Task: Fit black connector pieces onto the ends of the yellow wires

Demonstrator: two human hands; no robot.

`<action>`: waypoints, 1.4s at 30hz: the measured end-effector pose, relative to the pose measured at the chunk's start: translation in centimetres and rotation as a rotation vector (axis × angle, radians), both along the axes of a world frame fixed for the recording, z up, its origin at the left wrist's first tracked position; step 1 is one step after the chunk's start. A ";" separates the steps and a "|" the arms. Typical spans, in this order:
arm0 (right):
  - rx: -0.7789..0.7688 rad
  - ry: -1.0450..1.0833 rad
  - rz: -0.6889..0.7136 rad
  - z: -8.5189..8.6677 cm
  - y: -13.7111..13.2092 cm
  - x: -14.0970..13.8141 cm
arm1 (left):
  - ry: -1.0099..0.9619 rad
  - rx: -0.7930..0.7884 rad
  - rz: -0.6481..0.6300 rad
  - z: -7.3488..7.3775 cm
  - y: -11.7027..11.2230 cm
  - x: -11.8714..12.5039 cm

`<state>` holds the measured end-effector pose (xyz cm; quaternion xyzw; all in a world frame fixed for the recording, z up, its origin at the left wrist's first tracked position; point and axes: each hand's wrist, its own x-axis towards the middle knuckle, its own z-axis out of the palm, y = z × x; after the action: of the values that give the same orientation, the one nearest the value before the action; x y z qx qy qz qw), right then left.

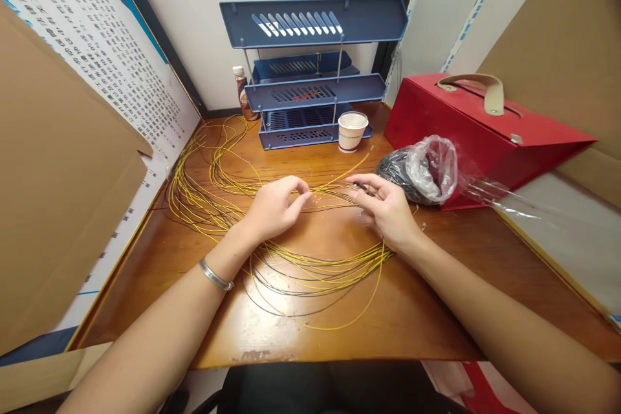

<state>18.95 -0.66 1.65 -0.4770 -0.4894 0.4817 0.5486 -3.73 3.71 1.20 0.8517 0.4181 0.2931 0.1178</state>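
Observation:
Thin yellow and black wires (320, 260) lie in a loose coil across the wooden table, bunched most thickly at the left. My left hand (279, 208) rests over the coil, its thumb and index finger brought together in a pinch. Wires run right behind those fingertips, and I cannot make out what is between them. My right hand (388, 210) has its fingers curled around a small black piece (363, 189), perhaps a connector, at the coil's right side. A single yellow wire hangs below this hand and loops toward the front of the table.
A blue tiered tray rack (315, 92) stands at the back, with a paper cup (352, 132) and a drink bottle (245, 94) beside it. At the right are a clear plastic bag (431, 168) holding dark contents and a red box (466, 110) with a beige handle. Cardboard panels flank the table.

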 end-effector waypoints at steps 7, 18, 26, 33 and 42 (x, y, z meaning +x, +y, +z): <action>-0.039 0.017 0.018 0.1 -0.3 -0.5 | -0.122 -0.115 -0.019 -0.4 -0.8 0.9; 0.008 -0.086 0.065 0.0 -0.4 -0.8 | -0.160 -0.101 -0.138 -0.6 -1.1 1.1; -0.078 -0.015 0.457 -0.1 -0.7 -0.3 | -0.532 -0.481 -0.183 -0.2 -0.8 1.9; -0.188 -0.048 0.746 -0.4 -1.3 -0.8 | -0.712 -0.755 -0.203 -0.5 -0.4 2.0; -0.242 0.053 0.733 -0.4 -1.2 -1.1 | -0.958 -0.906 -0.167 -0.7 0.0 2.0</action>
<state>17.81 -1.88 1.27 -0.3192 -0.5526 0.7122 0.2924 -1.73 3.73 0.47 0.5233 0.3339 0.4244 0.6592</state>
